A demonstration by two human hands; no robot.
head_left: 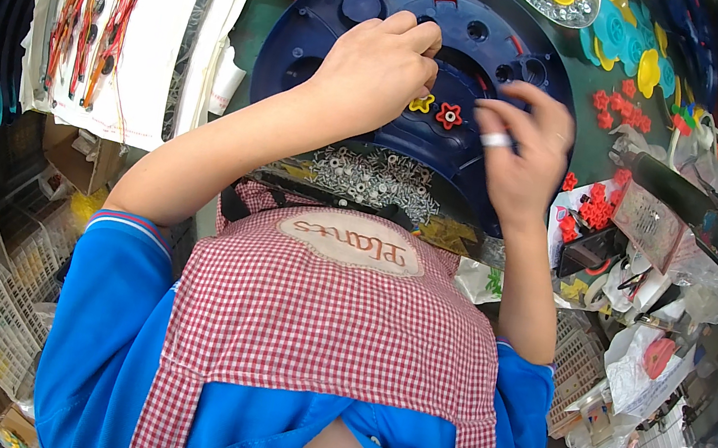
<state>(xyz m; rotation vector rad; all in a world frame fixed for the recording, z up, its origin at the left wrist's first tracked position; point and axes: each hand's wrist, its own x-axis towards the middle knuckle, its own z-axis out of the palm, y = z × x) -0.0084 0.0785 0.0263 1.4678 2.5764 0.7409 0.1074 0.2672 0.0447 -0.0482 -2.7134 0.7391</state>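
The dark blue round shell (317,18) lies beneath both your hands. On it, the red flower-shaped piece (449,118) sits between them; the yellow flower-shaped piece (421,103) is just beside your left hand (376,66), the nearer one. Its fingers curl downward, their grip hidden. Your blurred right hand (526,147) is loosely spread, apparently unladen. Loose screws (376,179) lie bodyward of your left hand.
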